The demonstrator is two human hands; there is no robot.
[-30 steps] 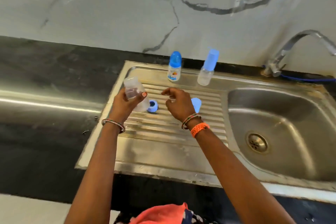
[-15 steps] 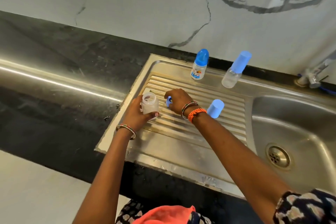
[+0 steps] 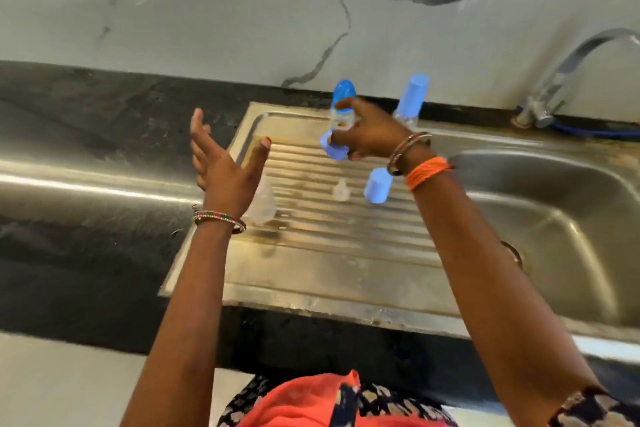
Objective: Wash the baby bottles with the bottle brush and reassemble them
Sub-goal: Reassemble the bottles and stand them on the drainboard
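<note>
**Loose parts on a ribbed drainboard**

My right hand point(image 3: 367, 140) pinches the blue screw collar point(image 3: 333, 149) above the drainboard's point(image 3: 311, 274) back edge; my left hand point(image 3: 221, 166) hangs released, fingers spread, holding nothing. The clear bottle body point(image 3: 265, 203) lies just beside it near the left edge, the clear teat point(image 3: 341, 190) and blue cap point(image 3: 377, 185) mid-board. I judge the body could roll along the ribs, and my right forearm could knock the cap toward the basin point(image 3: 554, 211). Two capped bottles point(image 3: 343, 104) crowd the back edge; the front strip gives room.
</note>
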